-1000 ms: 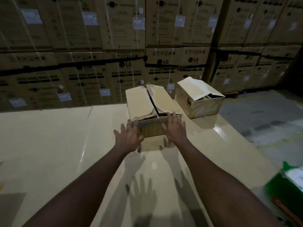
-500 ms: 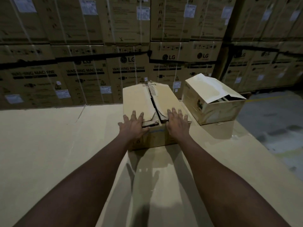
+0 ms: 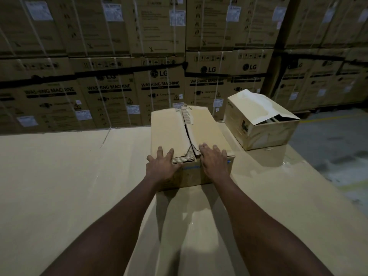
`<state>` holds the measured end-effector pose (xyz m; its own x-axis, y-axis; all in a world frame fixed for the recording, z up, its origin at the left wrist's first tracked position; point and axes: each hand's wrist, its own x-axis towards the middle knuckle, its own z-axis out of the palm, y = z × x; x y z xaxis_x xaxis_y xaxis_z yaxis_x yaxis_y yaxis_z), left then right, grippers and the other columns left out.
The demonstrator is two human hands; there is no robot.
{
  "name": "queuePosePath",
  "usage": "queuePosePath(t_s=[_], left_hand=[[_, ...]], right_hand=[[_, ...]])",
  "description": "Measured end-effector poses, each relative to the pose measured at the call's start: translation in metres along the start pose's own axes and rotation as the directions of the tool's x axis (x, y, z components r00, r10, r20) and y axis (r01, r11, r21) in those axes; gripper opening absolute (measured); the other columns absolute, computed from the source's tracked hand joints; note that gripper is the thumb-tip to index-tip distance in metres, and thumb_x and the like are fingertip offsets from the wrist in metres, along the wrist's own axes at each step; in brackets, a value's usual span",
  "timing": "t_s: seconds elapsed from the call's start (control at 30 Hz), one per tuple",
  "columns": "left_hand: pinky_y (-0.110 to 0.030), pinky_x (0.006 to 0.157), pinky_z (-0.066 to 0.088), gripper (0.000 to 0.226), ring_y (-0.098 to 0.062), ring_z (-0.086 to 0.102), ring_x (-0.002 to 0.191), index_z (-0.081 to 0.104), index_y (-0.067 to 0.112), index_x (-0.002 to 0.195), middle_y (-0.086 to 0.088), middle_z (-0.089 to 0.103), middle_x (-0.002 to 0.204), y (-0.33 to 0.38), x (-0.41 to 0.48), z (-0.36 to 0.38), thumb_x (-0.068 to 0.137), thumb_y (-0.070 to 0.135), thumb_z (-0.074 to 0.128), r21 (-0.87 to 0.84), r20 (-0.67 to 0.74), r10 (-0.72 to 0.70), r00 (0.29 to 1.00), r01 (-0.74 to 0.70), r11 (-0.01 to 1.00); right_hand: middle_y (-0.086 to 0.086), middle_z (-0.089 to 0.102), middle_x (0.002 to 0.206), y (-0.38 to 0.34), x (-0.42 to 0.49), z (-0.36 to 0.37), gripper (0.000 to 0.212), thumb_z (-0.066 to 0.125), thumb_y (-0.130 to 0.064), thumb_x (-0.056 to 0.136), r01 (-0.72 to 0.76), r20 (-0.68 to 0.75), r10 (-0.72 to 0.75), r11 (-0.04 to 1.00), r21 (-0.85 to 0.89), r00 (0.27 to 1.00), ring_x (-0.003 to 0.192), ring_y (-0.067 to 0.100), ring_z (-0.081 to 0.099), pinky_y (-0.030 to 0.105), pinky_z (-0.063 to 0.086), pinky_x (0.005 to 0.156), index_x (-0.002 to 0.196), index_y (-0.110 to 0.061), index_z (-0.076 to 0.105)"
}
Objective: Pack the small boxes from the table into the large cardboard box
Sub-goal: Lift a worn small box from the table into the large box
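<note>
A brown cardboard box with its two top flaps folded shut stands on the pale table straight ahead. My left hand lies flat over the box's near top edge, fingers spread on the left flap and thumb on the front face. My right hand rests the same way on the right flap. Neither hand holds anything. A smaller pale box sits to the right of it, one flap lifted and a dark gap showing. What it holds is hidden.
A wall of stacked washing machine cartons rises directly behind the table. The table's right edge drops to a grey floor. Bare tabletop stretches to the left and toward me.
Both hands have gone from the box's front face up onto its top flaps. My view has moved closer and slightly left; the green object at lower right is out of sight.
</note>
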<state>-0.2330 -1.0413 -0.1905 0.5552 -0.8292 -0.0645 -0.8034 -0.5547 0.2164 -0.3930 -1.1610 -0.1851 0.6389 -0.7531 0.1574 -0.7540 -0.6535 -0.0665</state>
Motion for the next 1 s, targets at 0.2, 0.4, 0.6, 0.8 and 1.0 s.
queuePosePath(t_s=[0.2,0.4,0.6,0.8,1.0], left_hand=[[-0.059,0.108,0.032,0.080,-0.051,0.014,0.140,0.008,0.037,0.156,-0.007,-0.005,0.166,-0.028,-0.089,0.006,0.090,0.076,0.031,-0.034,0.058,-0.017,0.998,0.019,0.999],[-0.060,0.108,0.032,0.080,-0.050,0.012,0.141,0.008,0.036,0.157,-0.007,-0.005,0.166,-0.063,-0.207,-0.002,0.092,0.073,0.034,-0.050,0.105,-0.003,0.994,0.008,0.999],[-0.059,0.108,0.033,0.079,-0.051,0.012,0.141,0.010,0.034,0.157,-0.007,-0.005,0.166,-0.091,-0.333,0.000,0.092,0.071,0.036,-0.069,0.098,0.024,0.995,-0.017,0.998],[-0.058,0.107,0.032,0.077,-0.049,0.015,0.140,0.013,0.035,0.156,-0.006,-0.003,0.166,-0.120,-0.428,0.007,0.092,0.072,0.033,-0.041,0.066,0.030,0.997,-0.028,0.999],[-0.060,0.108,0.028,0.073,-0.048,0.017,0.139,0.018,0.037,0.155,-0.004,0.001,0.166,-0.138,-0.505,0.012,0.092,0.071,0.034,-0.051,0.036,0.033,0.999,-0.031,0.998]], right_hand=[[-0.007,0.034,0.160,-0.032,-0.086,-0.021,0.046,0.035,-0.032,0.107,0.030,0.043,-0.028,0.998,-0.051,0.999,0.140,0.029,0.038,0.051,0.034,0.105,0.153,-0.027,0.031],[-0.007,0.033,0.161,-0.079,-0.203,-0.037,0.047,0.034,-0.036,0.107,0.027,0.094,-0.023,0.999,-0.036,0.995,0.142,0.031,0.035,0.053,0.031,0.107,0.153,-0.029,0.031],[-0.012,0.032,0.161,-0.120,-0.323,-0.044,0.046,0.031,-0.038,0.107,-0.022,0.092,0.024,1.000,-0.023,0.995,0.144,0.027,0.031,0.051,0.028,0.111,0.153,-0.035,0.031],[-0.016,0.028,0.162,-0.154,-0.412,-0.051,0.046,0.029,-0.042,0.108,-0.066,0.103,0.065,0.998,0.006,0.993,0.147,0.024,0.027,0.048,0.024,0.112,0.154,-0.040,0.030],[-0.017,0.028,0.162,-0.181,-0.490,-0.058,0.046,0.028,-0.045,0.108,-0.103,0.102,0.100,0.994,0.033,0.990,0.149,0.023,0.026,0.046,0.024,0.111,0.154,-0.044,0.029]])
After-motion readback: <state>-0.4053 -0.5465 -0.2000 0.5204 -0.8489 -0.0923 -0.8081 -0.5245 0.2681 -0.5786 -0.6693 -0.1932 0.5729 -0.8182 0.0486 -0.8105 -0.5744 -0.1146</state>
